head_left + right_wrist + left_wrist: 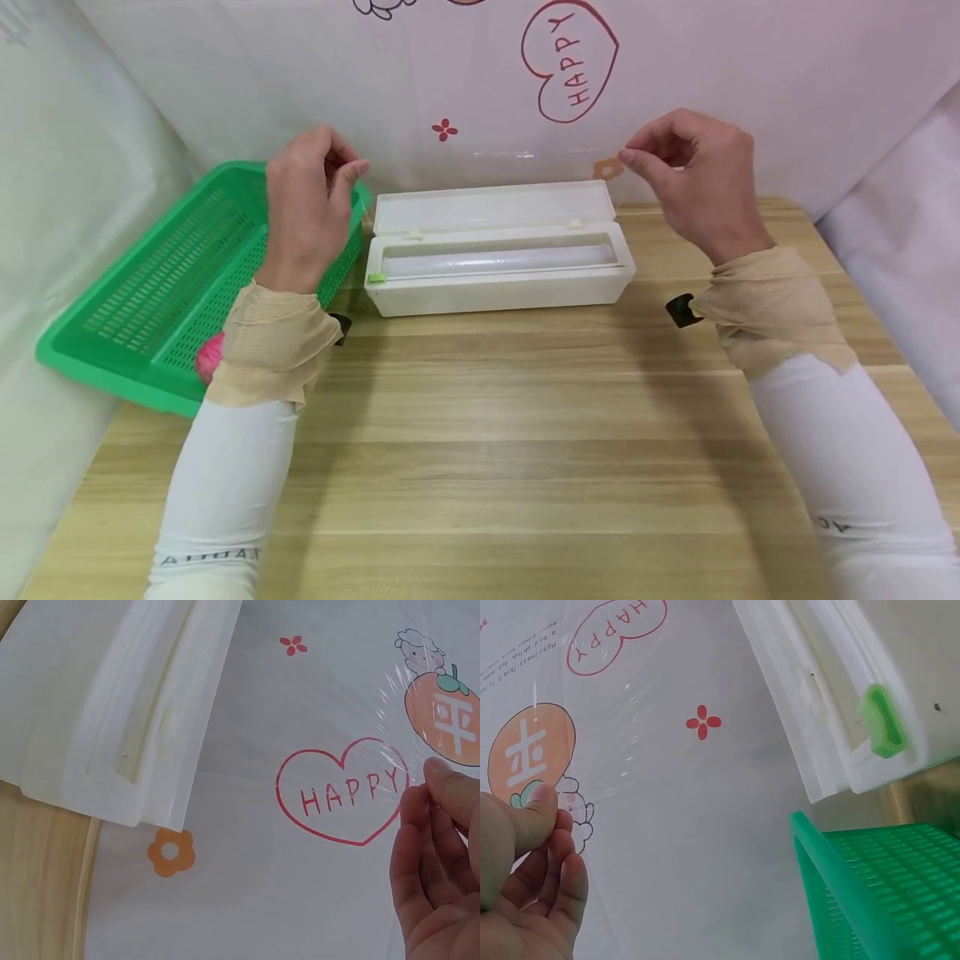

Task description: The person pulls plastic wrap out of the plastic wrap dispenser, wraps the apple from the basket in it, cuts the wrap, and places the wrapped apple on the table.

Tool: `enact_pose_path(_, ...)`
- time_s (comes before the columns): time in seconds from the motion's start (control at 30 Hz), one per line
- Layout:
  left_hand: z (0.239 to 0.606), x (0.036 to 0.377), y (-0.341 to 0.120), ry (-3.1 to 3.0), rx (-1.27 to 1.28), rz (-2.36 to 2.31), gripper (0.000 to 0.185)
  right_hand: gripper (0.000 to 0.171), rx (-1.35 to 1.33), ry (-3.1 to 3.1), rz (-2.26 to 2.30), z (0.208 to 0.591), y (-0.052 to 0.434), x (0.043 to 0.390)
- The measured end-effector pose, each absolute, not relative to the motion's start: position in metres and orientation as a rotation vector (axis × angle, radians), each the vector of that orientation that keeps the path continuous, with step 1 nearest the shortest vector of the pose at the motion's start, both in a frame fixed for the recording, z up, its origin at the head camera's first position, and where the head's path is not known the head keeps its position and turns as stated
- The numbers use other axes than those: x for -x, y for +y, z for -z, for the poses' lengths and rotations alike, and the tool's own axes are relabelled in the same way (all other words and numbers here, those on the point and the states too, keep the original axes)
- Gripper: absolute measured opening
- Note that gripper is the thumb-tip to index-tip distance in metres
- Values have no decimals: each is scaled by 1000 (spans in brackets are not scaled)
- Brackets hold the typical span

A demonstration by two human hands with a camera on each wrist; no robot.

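On the left, note a green plastic basket (pixel 135 390) with something pink (pixel 208 358) inside, partly hidden by the wrist wrap (pixel 273 346) and too covered to identify; just right of that, find the left hand (pixel 306 212) raised, with thumb pressed to forefinger, apparently pinching one corner of clear cling film (pixel 525 155); see that film by thin glints only, stretched rightward in front of the printed backdrop (pixel 480 75); judge it nearly weightless, limp, clingy, and likely to fold onto itself or tear from a nick; best to take hold at the two outer corners, with thumb over forefinger and even tension across the width; in the far middle, on the wooden table (pixel 495 467), see a white cling-film dispenser (pixel 502 293) with lid (pixel 495 210) tipped back, film roll (pixel 498 260) inside and green slide cutter (pixel 377 277) at the left end; expect a stiff, light box, apt to skid under a tug; on the far right, find the right hand (pixel 701 179) in a matching pinch, apparently on the opposite corner.
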State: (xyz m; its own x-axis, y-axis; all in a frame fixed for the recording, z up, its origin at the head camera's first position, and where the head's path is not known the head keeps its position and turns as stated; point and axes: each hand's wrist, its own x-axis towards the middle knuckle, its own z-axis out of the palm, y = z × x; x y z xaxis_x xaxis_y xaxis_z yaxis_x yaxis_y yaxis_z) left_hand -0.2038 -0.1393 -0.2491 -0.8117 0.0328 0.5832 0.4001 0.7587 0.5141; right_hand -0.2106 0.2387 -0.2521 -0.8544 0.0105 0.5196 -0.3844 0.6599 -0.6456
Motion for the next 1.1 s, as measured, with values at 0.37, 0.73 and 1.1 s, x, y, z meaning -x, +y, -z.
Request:
enact_pose_path(0.37,240,200,-139,-2381,329,874,28,15,-283,-2359,-1100,245,239,209)
enact_pose_path(0.73,233,195,-140,-2369,332,872,27,8,-281,-2333,-1110,238,240,207)
enact_pose_path(1.1,225,192,-142,-2353,337,877,28,3,-301,-2303,-1111,229,237,206)
